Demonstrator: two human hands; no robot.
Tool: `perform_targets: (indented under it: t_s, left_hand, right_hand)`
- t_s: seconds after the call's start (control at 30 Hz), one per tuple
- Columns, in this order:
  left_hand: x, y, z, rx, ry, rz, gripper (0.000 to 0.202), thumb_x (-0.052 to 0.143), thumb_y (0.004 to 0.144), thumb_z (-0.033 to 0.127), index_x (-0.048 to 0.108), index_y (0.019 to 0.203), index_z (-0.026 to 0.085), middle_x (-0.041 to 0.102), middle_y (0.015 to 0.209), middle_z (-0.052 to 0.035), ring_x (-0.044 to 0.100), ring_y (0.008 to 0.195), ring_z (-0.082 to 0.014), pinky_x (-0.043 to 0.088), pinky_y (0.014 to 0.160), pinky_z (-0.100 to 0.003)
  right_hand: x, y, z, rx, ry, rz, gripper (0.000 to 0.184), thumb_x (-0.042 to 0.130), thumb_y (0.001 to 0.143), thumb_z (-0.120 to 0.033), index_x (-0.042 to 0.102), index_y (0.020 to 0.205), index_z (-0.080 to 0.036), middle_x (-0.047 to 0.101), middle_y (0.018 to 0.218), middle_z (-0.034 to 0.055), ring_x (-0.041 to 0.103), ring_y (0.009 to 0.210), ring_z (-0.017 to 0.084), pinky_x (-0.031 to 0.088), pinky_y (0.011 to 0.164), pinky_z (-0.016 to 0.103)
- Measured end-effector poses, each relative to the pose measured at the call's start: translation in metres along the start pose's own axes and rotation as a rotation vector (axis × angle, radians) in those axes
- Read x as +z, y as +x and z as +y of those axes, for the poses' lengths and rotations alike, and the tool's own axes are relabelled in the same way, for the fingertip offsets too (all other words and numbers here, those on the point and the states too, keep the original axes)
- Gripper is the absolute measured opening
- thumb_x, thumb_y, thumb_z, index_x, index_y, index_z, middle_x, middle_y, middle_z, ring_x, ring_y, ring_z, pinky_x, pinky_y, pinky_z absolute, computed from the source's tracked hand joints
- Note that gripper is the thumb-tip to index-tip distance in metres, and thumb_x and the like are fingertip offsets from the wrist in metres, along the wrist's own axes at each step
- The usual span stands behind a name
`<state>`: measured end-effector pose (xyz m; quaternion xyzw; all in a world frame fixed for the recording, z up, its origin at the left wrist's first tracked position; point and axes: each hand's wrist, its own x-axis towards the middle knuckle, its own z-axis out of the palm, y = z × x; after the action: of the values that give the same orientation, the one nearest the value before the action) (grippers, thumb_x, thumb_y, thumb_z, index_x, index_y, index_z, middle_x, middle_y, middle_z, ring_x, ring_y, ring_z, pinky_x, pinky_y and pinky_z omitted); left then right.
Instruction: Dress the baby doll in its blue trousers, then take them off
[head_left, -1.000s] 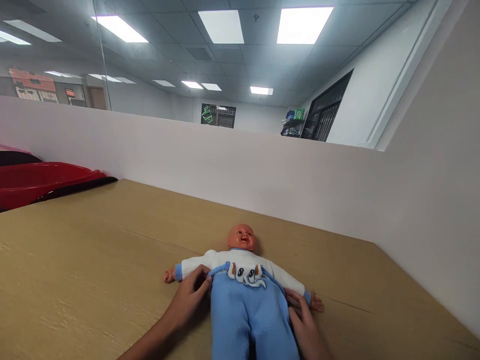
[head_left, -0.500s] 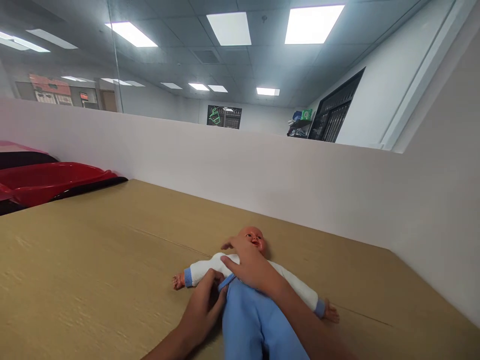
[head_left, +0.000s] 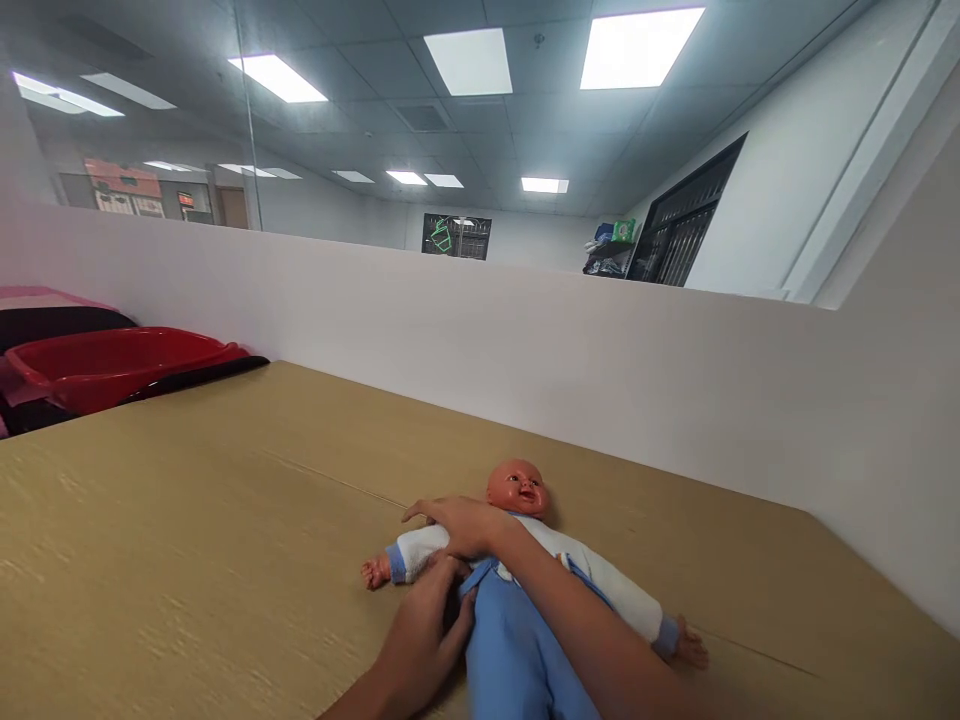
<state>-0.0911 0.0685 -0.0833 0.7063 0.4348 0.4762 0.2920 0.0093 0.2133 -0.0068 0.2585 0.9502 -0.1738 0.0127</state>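
A baby doll (head_left: 521, 492) lies on its back, face up, in a white top with blue cuffs and blue overalls (head_left: 510, 640). At the doll's side, my left hand (head_left: 424, 625) is closed, pinching the upper edge of the overalls by a blue strap (head_left: 478, 575). My right hand (head_left: 465, 525) lies over the doll's upper arm, fingers on the far side and thumb on the near side, gripping it; its fingertips are partly hidden. My right forearm crosses the doll's chest and covers part of the overalls. Another blue strap (head_left: 589, 580) shows beyond that forearm.
The doll rests on a wood-coloured tabletop (head_left: 225, 520) with a thin seam. A red plastic tub (head_left: 124, 365) stands past the table's left edge. A low white wall (head_left: 480, 340) with glass above runs along the back and joins a wall at right.
My right hand has shifted from the doll's chest toward its shoulder and upper arm, uncovering the doll's face. My left hand keeps its place at the overalls' edge. The view has moved slightly.
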Motion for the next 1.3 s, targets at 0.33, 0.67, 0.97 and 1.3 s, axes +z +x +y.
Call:
perform_targets:
  t_s: [0.33,0.67,0.97,1.3]
  left_hand:
    - [0.006,0.002,-0.012,-0.077,0.029,0.1,0.037,0.042,0.108,0.053,0.059,0.1,0.021,0.065,0.09,-0.0073,0.059,0.079,-0.0252,0.045,0.076,-0.035]
    - [-0.001,0.0,-0.016,-0.077,0.015,0.244,0.035,0.047,0.106,0.05,0.065,0.12,0.022,0.07,0.091,-0.0034,0.06,0.071,-0.0208,0.047,0.074,-0.03]
    - [-0.012,0.024,-0.022,-0.143,-0.29,0.236,0.048,0.062,0.096,0.067,0.066,0.104,0.02,0.068,0.093,-0.0056,0.064,0.088,-0.0254,0.05,0.08,-0.033]
    - [-0.006,0.033,-0.023,-0.187,-0.666,0.086,0.046,0.074,0.092,0.064,0.068,0.11,0.021,0.067,0.117,-0.0067,0.058,0.119,-0.026,0.045,0.104,-0.03]
  right_hand:
    - [-0.025,-0.055,-0.015,0.065,-0.02,0.418,0.044,0.051,0.093,-0.011,0.064,0.132,-0.027,0.059,0.12,0.0085,0.057,0.117,0.026,0.043,0.104,0.04]
    - [-0.017,-0.101,0.009,0.119,0.24,0.451,0.045,0.046,0.088,-0.004,0.071,0.12,-0.024,0.061,0.12,0.0084,0.057,0.119,0.025,0.041,0.11,0.044]
    - [0.011,-0.107,0.004,0.039,0.429,0.344,0.045,0.045,0.083,-0.009,0.073,0.116,-0.024,0.067,0.117,0.0074,0.063,0.115,0.021,0.046,0.108,0.039]
    - [0.018,-0.115,-0.038,0.264,0.438,0.553,0.023,0.066,0.096,-0.04,0.074,0.11,-0.025,0.062,0.129,0.0094,0.055,0.129,0.027,0.038,0.116,0.043]
